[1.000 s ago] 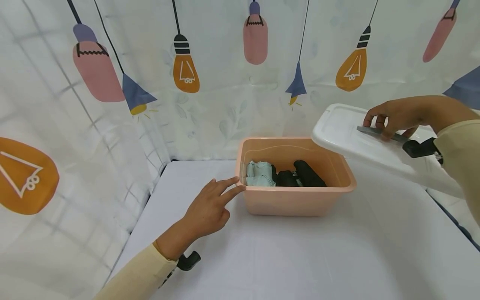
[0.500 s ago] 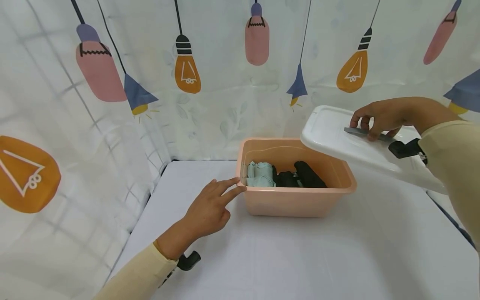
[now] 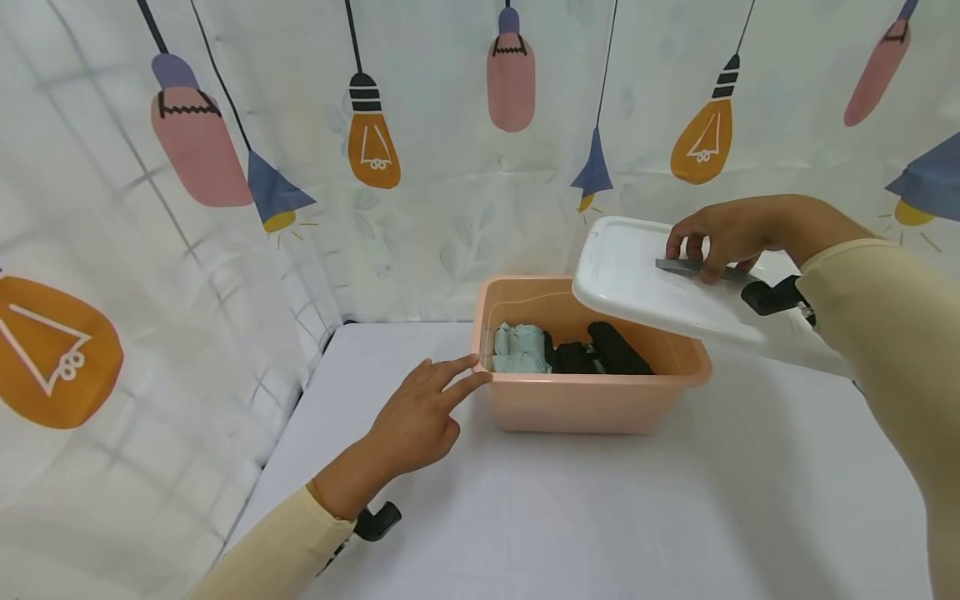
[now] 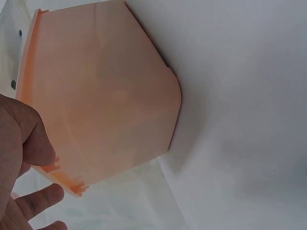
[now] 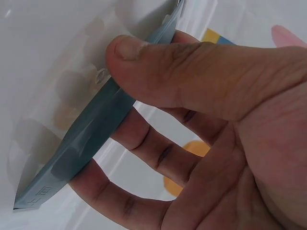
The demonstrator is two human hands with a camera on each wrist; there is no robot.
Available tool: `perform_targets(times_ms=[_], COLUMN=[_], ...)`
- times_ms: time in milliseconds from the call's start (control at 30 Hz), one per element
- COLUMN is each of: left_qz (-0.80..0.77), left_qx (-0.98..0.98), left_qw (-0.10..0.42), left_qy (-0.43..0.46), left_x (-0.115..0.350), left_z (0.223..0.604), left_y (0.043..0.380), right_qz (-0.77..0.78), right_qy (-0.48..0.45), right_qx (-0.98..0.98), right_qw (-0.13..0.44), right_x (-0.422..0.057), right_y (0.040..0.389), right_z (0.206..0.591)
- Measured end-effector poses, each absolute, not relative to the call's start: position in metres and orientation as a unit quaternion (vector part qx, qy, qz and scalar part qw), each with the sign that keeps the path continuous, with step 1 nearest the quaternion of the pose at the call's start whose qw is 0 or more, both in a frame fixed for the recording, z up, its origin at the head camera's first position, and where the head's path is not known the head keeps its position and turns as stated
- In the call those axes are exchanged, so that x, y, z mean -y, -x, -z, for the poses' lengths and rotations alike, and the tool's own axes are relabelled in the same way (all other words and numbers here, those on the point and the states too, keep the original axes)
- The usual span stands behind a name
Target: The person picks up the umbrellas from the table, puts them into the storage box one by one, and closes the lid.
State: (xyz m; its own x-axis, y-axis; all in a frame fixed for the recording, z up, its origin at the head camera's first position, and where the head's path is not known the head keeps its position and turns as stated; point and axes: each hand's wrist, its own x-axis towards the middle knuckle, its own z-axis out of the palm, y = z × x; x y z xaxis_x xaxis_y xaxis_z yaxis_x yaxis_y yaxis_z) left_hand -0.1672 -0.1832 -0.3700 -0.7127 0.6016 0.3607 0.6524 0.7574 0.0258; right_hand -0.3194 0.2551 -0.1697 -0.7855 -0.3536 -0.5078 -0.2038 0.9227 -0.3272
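A peach plastic tub (image 3: 577, 406) stands on the white-covered table. Inside lie a folded pale-green cloth (image 3: 520, 350) and rolled black cloth (image 3: 618, 350). My left hand (image 3: 416, 417) touches the tub's near left corner with extended fingertips; in the left wrist view the tub's side wall (image 4: 100, 96) fills much of the picture. Over the tub's right part, my right hand (image 3: 738, 235) holds up a white lid (image 3: 618, 271), tilted down to the right. Thumb and fingers pinch its grey handle (image 5: 91, 129) in the right wrist view.
White tabletop (image 3: 600, 517) extends in front of the tub. A white curtain (image 3: 435, 208) printed with lamps hangs close behind and at the left. Black wrist mounts (image 3: 378, 522) stick out near both sleeves.
My right hand has carried the lid leftward, so it overlaps more of the tub's right side. The left hand, tub and cloths have stayed in place.
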Motion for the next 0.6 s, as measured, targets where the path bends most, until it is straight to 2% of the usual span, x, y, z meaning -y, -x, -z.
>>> perform_targets(times_ms=[600], left_qz=[0.083], left_qx=[0.923], left_qw=[0.165], left_qy=[0.338], left_x=[0.184], left_z=[0.370], left_y=[0.167], right_qz=[0.117], right_qy=[0.177], right_qx=[-0.933], right_qw=[0.291], right_x=[-0.208], right_y=[0.322], right_z=[0.170])
